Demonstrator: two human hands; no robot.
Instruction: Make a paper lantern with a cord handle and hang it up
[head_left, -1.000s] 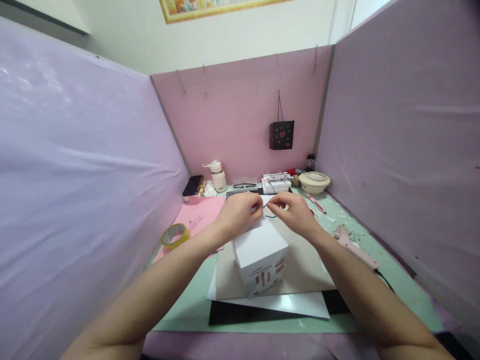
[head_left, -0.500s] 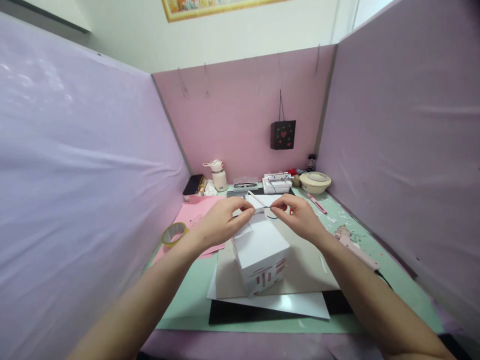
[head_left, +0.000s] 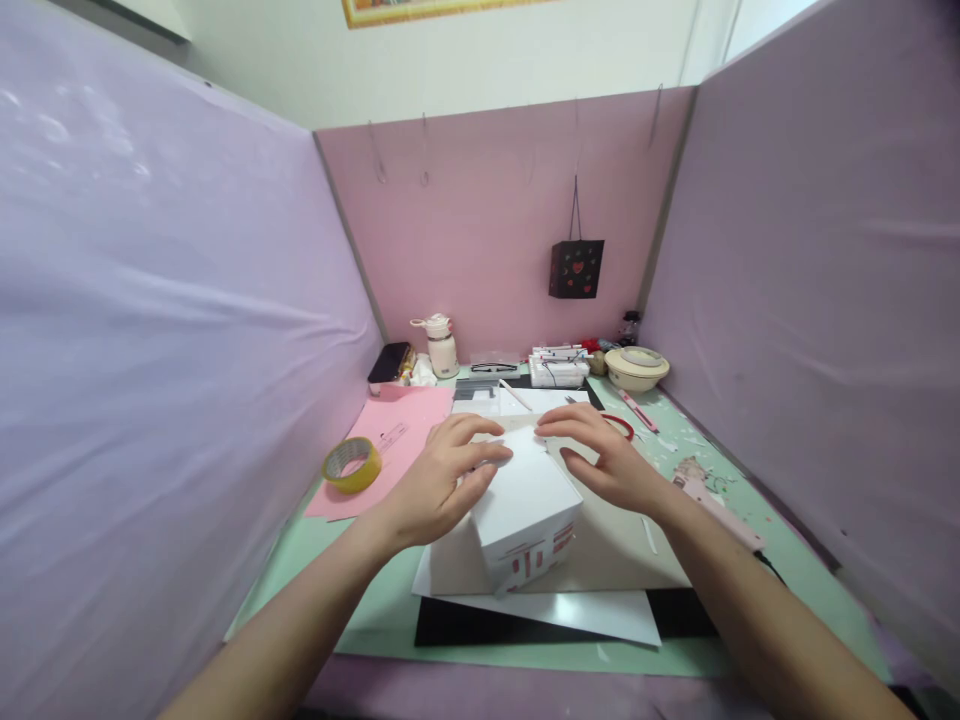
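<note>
A white paper box with red marks on its near sides stands on a beige board. My left hand is at the box's left far side, fingers stretched and spread over its top edge. At the far right edge, my right hand has its fingers apart, the fingertips at the top of the box. Nothing shows in either hand; whether the fingertips touch the paper I cannot tell. Just beyond my right hand, a red ring-like handle is partly hidden.
Yellow tape rests on pink paper at left. A pale pink glue gun and a pink cutter lie at right among scraps. A bottle, white marker case and cream round container line the back.
Both hands have loosened from their pinches on a thin dark cord-like piece above the box and come down to its top with fingers spread. The dark piece no longer shows.
</note>
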